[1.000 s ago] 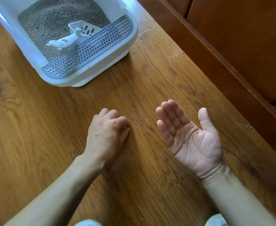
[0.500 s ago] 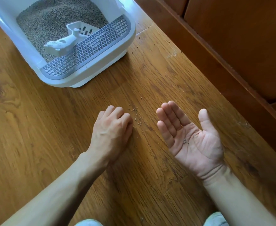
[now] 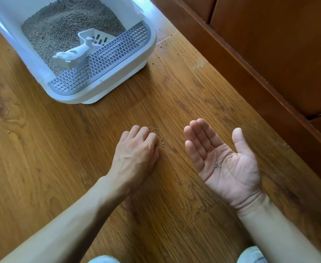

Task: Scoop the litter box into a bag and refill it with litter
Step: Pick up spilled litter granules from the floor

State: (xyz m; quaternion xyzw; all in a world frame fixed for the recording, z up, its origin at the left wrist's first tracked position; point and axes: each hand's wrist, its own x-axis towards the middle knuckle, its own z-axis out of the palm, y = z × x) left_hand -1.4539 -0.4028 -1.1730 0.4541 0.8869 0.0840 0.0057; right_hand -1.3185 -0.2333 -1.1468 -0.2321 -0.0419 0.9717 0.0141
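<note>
The white litter box (image 3: pixel 121 77) sits on the floor at the upper left, with a grey grate (image 3: pixel 106 57) along its front lip. It holds brown litter (image 3: pixel 64 25), and a white scoop (image 3: pixel 74 54) lies on the litter against the grate. A small cluster of spilled pellets (image 3: pixel 158 134) lies on the floor. My left hand (image 3: pixel 137 150) rests palm down just left of them, fingers curled under so the tips are hidden. My right hand (image 3: pixel 230 168) is held palm up, fingers spread, with a few pellets (image 3: pixel 217 165) lying in the palm.
A dark wooden cabinet base (image 3: pixel 269 44) runs diagonally along the right side. Stray pellets (image 3: pixel 160 46) dot the wooden floor (image 3: pixel 42 149) near the box's right corner. My knees (image 3: pixel 252 255) show at the bottom edge.
My left hand has slid a little forward and right, up against the spilled pellets. My right hand has stayed palm up in the same place.
</note>
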